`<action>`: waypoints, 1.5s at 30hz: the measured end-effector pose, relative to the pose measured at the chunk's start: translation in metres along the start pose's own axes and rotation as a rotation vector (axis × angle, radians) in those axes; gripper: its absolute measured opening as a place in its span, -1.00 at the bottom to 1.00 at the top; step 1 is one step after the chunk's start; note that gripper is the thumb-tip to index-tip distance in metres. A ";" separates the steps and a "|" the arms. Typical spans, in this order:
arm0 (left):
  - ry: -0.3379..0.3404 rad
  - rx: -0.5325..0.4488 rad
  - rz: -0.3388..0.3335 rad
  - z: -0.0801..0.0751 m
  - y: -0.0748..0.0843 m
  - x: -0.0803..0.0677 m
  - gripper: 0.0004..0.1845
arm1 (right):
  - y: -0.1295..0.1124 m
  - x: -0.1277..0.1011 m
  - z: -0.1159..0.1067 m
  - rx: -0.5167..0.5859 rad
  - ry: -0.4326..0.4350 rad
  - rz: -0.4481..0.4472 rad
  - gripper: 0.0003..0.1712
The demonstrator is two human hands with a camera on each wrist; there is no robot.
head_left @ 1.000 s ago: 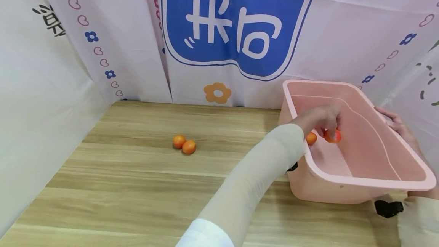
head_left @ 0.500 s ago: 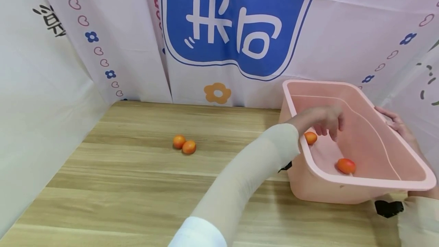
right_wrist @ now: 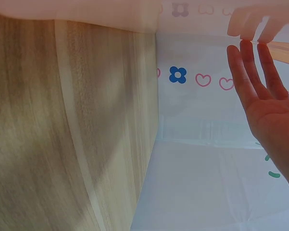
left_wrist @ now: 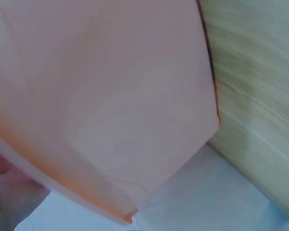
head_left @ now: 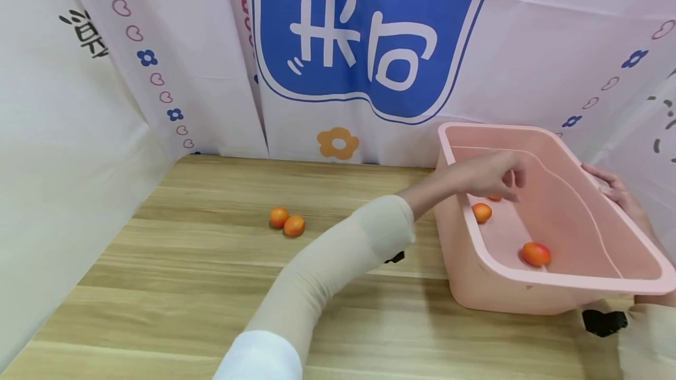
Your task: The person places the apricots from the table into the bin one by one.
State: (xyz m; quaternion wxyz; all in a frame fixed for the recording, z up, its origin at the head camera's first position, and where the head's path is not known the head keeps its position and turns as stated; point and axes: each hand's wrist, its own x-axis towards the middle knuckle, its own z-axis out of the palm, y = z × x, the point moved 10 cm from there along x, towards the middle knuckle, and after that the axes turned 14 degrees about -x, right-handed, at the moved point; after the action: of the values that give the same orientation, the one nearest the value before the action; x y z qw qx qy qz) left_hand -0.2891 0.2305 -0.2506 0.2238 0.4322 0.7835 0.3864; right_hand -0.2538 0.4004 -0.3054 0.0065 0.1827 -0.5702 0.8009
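A deep pink plastic bin [head_left: 496, 277] stands at the right of the table. My left hand [head_left: 493, 176] hangs over its left wall, fingers loosely bent and holding nothing. Three small oval orange-red fruits show inside: one near the front [head_left: 536, 254], one by the left wall [head_left: 482, 213], and one partly hidden under my hand [head_left: 494, 197]. The exact kind of fruit is unclear. My right hand [head_left: 623, 198] rests against the bin's outer right side. In the right wrist view, straight fingers [right_wrist: 252, 77] of that hand reach toward the pink wall.
Two more orange fruits [head_left: 286, 221] lie side by side on the wooden table [head_left: 174, 286], left of the bin. A printed white curtain [head_left: 211, 75] hangs behind the table, and white cloth [head_left: 53, 163] closes its left side.
My left hand has let go of an orange-red fruit, which rolled to the front of the bin. The hand then drew up and left, uncovering another fruit. My right hand stayed in place.
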 end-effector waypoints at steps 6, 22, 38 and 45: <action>0.039 -0.142 0.075 -0.017 -0.003 -0.030 -0.70 | 0.000 0.001 -0.001 0.003 0.007 0.001 -0.34; 0.252 -0.300 0.232 -0.069 -0.022 -0.106 -0.74 | -0.002 -0.001 -0.004 0.017 0.006 -0.022 -0.37; 0.300 0.390 0.012 -0.095 -0.100 -0.186 -0.74 | -0.003 -0.005 -0.003 -0.021 0.057 0.010 -0.44; 0.275 0.416 -0.086 -0.109 -0.147 -0.224 -0.73 | -0.007 -0.001 -0.003 0.046 0.013 -0.035 -0.40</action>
State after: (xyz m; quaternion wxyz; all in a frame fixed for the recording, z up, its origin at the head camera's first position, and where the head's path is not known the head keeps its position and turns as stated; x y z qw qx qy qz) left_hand -0.3205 -0.0529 -0.2989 0.0377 0.3786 0.8868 0.2621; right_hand -0.2524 0.4059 -0.2999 0.0202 0.1877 -0.5482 0.8147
